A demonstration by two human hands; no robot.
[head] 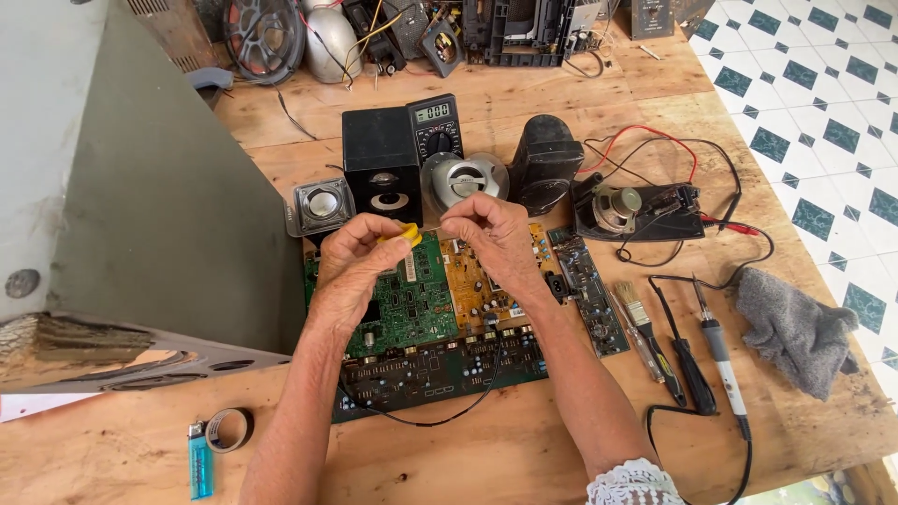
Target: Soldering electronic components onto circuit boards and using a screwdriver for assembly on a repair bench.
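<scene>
- Left hand (360, 257) pinches a small yellow piece (409, 233) above the green board (412, 309); right hand (491, 234) is pinched closed just beside it, content unclear.
- Step, I judge: handling the piece; next needs a steady, fine grip.

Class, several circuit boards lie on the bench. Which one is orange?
The middle board, under the right hand; the left board and front board are green.

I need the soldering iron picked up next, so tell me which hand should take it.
Probably the right hand: the soldering iron lies on its side of the circuit boards, while the left hand holds the small yellow piece.
</scene>
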